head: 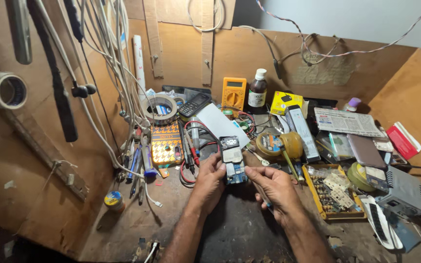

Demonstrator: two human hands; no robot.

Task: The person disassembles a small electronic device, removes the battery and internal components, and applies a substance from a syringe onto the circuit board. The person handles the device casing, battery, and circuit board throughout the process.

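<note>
A: What does the head view show at centre frame?

B: An opened phone (232, 160) with its circuit board bared, just above a dark worktop (230, 229). The left hand (209, 181) grips its left edge with thumb and fingers.

A: And the other hand?

B: The right hand (274, 187) pinches the phone's lower right corner; a thin blue tool (265, 202) sits in its curled fingers. A yellow multimeter (234, 92) stands upper centre.

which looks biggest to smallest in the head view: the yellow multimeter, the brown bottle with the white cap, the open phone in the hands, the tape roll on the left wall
1. Open phone, nearest the camera, which may flatter it.
2. Tape roll and yellow multimeter: they look alike, so no ranking.
3. Brown bottle, slimmest, though it stands far back.
</note>
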